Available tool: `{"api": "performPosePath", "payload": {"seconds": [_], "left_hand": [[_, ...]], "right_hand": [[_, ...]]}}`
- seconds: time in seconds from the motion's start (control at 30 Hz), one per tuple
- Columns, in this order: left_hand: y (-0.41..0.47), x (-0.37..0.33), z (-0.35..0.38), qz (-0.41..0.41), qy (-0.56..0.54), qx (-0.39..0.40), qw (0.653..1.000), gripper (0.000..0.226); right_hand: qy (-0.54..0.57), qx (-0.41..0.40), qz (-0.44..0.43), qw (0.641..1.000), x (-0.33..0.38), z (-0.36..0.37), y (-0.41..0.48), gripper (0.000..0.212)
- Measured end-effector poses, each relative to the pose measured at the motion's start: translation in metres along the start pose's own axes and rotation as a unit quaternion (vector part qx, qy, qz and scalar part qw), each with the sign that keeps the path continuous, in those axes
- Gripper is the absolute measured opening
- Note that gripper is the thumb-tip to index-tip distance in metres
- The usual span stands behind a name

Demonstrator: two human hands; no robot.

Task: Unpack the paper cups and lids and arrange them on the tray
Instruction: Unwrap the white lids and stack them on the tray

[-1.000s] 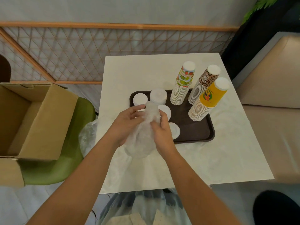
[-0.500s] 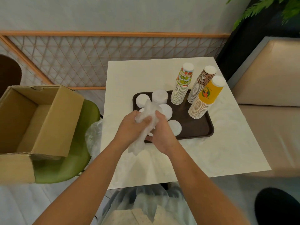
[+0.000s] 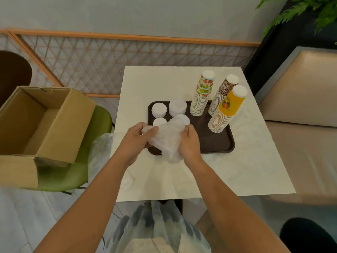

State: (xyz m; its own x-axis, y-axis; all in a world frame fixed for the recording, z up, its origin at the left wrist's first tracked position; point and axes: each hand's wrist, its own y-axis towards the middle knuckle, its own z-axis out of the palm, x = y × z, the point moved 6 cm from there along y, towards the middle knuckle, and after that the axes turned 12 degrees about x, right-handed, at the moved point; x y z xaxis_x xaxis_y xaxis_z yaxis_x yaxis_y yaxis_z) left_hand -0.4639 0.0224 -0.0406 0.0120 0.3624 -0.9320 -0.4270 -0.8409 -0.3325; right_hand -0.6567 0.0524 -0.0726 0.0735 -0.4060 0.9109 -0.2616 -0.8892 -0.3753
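Crumpling plastic wrap (image 3: 166, 138) in both hands' fingers (image 3: 152, 131), hiding lids (image 3: 177, 107) on tray (image 3: 218, 143), beside cup stacks (image 3: 201, 96).

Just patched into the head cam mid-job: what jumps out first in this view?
Both hands, left hand and right hand, grip a crumpled clear plastic wrapper over the near-left corner of the dark tray. On the tray's far right stand three tall, leaning cup stacks, with white lid stacks to their left. An open cardboard box sits on a green chair at left.
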Motion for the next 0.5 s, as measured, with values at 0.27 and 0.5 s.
{"api": "performPosePath", "payload": {"seconds": [0.27,0.5], "left_hand": [[-0.036,0.060,-0.051,-0.030,-0.025,-0.112,0.993,0.014],[-0.055,0.072,-0.056,0.019,0.020,-0.201,0.979,0.014]], "right_hand": [[-0.060,-0.008,0.002,0.998,-0.036,-0.001,-0.007,0.028],[0.184,0.000,0.083,0.979,-0.064,0.006,-0.014,0.023]]}}
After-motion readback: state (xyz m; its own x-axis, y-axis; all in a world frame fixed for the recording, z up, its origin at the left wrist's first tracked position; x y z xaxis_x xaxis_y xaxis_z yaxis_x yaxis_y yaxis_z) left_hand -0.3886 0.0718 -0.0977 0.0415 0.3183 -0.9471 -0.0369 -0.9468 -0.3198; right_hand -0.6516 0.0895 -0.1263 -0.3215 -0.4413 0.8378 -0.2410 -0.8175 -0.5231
